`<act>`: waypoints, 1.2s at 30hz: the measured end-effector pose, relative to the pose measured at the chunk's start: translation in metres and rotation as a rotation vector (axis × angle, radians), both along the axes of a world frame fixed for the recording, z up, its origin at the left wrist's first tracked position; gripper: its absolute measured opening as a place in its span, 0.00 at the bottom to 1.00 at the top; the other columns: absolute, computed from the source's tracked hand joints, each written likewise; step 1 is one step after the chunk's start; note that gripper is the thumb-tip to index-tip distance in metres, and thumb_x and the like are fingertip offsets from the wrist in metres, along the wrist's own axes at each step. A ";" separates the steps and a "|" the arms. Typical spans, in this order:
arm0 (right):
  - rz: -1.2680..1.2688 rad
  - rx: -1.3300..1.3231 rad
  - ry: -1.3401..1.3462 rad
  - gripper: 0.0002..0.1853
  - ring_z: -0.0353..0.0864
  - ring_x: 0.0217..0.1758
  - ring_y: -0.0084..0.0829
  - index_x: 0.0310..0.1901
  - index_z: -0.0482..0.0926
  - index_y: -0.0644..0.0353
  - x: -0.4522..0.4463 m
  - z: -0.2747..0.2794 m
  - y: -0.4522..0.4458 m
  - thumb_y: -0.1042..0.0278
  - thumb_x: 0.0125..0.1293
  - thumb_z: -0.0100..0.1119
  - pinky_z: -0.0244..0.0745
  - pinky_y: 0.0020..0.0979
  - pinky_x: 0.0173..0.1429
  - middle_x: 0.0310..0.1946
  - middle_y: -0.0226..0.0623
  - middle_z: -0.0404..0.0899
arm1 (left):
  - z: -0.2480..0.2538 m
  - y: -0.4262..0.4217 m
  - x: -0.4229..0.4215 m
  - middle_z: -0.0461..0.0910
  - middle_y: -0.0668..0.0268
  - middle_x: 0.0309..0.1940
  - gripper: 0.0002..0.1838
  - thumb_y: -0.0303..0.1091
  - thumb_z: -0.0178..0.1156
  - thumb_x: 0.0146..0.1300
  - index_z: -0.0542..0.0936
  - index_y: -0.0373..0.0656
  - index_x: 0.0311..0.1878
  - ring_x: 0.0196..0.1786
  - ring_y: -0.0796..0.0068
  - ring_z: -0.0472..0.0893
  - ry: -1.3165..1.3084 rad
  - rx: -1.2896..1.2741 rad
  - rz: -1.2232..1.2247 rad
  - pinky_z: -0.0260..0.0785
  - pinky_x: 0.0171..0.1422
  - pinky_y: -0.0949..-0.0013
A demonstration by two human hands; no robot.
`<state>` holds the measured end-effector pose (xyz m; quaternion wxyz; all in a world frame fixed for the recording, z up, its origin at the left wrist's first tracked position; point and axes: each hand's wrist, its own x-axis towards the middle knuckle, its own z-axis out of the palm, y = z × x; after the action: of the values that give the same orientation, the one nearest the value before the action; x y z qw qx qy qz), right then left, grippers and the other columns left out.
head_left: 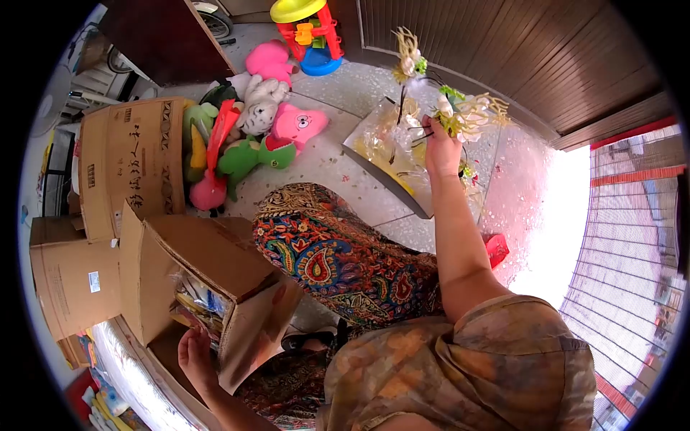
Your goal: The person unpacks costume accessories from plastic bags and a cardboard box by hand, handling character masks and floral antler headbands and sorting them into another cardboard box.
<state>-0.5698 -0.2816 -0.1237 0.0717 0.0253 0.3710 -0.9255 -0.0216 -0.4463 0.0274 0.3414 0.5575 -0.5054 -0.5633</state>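
My right hand [443,152] is stretched forward, its fingers closed round the stems of artificial flowers [471,118] with cream petals and green bits. Below it lies a shallow cardboard tray [384,178] with clear plastic and more flowers; another flower [407,61] stands up at its far side. My left hand [197,357] is at the open cardboard box [208,248] by my left leg, its fingers curled together. Whether anything is between them is too small to tell. Inside that box are plastic-wrapped things [205,298].
Several plush toys, among them a pink star [298,126] and a green dinosaur [248,164], lie on the floor ahead. More boxes [133,169] stand at left. A colourful plastic toy [310,36] is near the brown shutter [503,50]. A red object [497,250] lies at right.
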 end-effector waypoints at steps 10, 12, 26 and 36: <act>0.279 -0.107 0.185 0.18 0.71 0.43 0.31 0.49 0.65 0.61 -0.015 0.051 0.004 0.84 0.55 0.47 0.67 0.33 0.52 0.45 0.36 0.70 | 0.032 -0.009 -0.064 0.75 0.62 0.37 0.10 0.31 0.47 0.61 0.72 0.35 0.41 0.41 0.75 0.75 -0.108 -0.154 -0.055 0.67 0.47 0.74; 0.276 -0.093 0.196 0.17 0.72 0.43 0.32 0.48 0.66 0.61 -0.020 0.057 0.007 0.83 0.55 0.48 0.68 0.34 0.52 0.44 0.36 0.70 | 0.045 -0.012 -0.094 0.76 0.63 0.36 0.11 0.30 0.47 0.60 0.73 0.34 0.41 0.41 0.75 0.75 -0.201 -0.212 -0.092 0.65 0.48 0.76; 0.377 -0.259 0.125 0.14 0.70 0.38 0.31 0.44 0.68 0.64 -0.018 0.079 0.036 0.83 0.54 0.46 0.65 0.36 0.53 0.35 0.36 0.71 | -0.008 0.057 -0.436 0.76 0.57 0.31 0.18 0.28 0.53 0.51 0.69 0.42 0.48 0.35 0.60 0.77 -0.520 -0.871 -1.482 0.68 0.38 0.64; 0.628 -0.267 -0.022 0.13 0.68 0.41 0.32 0.43 0.66 0.65 -0.012 0.051 0.073 0.75 0.55 0.50 0.60 0.38 0.58 0.35 0.38 0.69 | -0.092 0.080 -0.465 0.75 0.55 0.27 0.27 0.27 0.50 0.53 0.61 0.53 0.58 0.30 0.58 0.76 -0.330 -0.627 -1.420 0.65 0.34 0.62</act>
<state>-0.5816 -0.2090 -0.0729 0.3600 -0.0897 0.2354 -0.8983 -0.4867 -0.3661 -0.0648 -0.0378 0.0560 -0.9193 -0.3877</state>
